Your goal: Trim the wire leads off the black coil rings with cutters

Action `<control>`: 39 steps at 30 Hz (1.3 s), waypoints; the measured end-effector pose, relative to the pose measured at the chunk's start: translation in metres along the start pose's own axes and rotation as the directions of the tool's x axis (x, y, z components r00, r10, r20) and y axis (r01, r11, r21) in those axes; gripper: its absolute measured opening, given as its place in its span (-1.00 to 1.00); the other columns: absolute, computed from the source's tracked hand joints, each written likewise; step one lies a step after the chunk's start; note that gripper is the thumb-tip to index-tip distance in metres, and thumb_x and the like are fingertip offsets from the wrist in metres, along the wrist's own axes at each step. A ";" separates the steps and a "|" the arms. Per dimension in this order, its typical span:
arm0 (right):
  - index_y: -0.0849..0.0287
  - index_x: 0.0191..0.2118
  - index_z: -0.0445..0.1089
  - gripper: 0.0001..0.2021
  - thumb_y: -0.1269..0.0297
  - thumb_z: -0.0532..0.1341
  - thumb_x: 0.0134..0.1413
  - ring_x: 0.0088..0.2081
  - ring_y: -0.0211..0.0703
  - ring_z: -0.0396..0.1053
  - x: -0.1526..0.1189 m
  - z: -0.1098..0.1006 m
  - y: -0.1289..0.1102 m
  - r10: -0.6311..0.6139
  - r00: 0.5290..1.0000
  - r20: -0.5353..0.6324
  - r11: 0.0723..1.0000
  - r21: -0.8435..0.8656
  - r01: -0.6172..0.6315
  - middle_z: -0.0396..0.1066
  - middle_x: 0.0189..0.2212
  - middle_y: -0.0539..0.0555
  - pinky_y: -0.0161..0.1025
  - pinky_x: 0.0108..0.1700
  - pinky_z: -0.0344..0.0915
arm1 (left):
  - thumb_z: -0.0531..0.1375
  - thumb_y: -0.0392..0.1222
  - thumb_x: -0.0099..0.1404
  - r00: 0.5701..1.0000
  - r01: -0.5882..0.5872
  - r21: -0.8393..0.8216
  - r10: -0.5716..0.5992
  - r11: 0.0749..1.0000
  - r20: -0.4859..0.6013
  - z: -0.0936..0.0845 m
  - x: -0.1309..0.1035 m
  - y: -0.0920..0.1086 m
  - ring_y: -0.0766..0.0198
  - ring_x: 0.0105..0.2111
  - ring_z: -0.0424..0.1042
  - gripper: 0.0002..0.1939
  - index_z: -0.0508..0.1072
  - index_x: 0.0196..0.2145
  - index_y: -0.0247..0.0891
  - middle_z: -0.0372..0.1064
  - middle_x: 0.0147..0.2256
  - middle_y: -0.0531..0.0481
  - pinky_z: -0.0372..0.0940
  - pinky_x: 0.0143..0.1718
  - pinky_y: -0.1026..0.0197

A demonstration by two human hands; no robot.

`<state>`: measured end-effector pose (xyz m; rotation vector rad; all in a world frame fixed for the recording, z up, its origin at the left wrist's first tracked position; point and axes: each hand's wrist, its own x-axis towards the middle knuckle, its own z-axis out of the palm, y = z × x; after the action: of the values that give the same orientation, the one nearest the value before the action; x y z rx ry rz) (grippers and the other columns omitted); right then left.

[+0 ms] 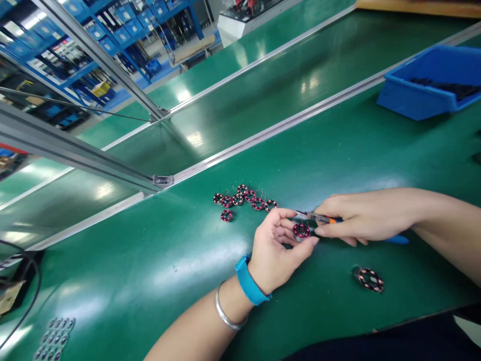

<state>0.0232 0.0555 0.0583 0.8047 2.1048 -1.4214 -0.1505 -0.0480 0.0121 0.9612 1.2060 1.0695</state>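
Note:
Between the thumb and fingers of my left hand (280, 245) is a small motor stator (301, 231), a ring with red and dark windings. My right hand (356, 218) is wrapped round a pair of cutting pliers (317, 217) with orange and blue handles. Their metal jaws point left, just above the held stator, close to my left fingertips. Whether the jaws touch a wire cannot be made out. A cluster of several similar stators (237, 199) with thin loose wires lies beyond my left hand, and a single stator (226, 215) sits in front of them. A larger wound ring (370, 280) rests nearer me on the right.
A blue bin (417, 100) with dark parts stands at the back right of the green table (180, 281). A metal frame post (75, 143) rises at the left. Small round parts in a sheet (54, 338) lie at the lower left, near a black cable (35, 296).

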 end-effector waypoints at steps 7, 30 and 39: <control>0.13 -0.57 0.21 -0.54 -0.01 -0.05 0.27 -0.59 -0.24 0.25 0.000 -0.001 0.000 -0.008 1.000 -0.014 0.998 -0.057 0.007 0.36 -0.62 0.05 -0.26 -0.46 0.22 | 0.44 -0.29 -0.06 1.000 -0.005 0.012 0.005 1.000 0.013 -0.001 -0.001 0.000 0.46 -0.49 0.37 -0.52 0.34 -0.19 -0.28 0.35 -0.46 0.14 0.31 -0.48 0.46; 0.14 -0.46 0.30 -0.73 0.09 0.10 0.14 -0.51 -0.16 0.38 -0.012 -0.007 0.005 0.066 0.997 -0.029 0.997 0.030 -0.065 0.45 -0.56 0.05 -0.27 -0.43 0.27 | 0.47 -0.22 -0.07 1.000 -0.003 0.121 0.000 0.993 0.021 -0.003 -0.001 0.002 0.43 -0.50 0.32 -0.54 0.40 -0.24 -0.31 0.33 -0.48 0.11 0.30 -0.47 0.39; 0.15 -0.46 0.31 -0.74 0.10 0.11 0.13 -0.52 -0.19 0.36 -0.010 -0.005 0.006 0.069 0.997 -0.024 0.997 0.028 -0.068 0.44 -0.56 0.04 -0.27 -0.44 0.26 | 0.48 -0.15 -0.05 0.991 0.032 0.197 -0.056 0.980 0.119 -0.007 0.001 0.004 0.43 -0.55 0.33 -0.53 0.41 -0.23 -0.30 0.35 -0.49 0.10 0.26 -0.55 0.40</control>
<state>0.0338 0.0598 0.0631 0.9002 2.0600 -1.4137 -0.1581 -0.0458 0.0147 1.1297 1.2393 0.8547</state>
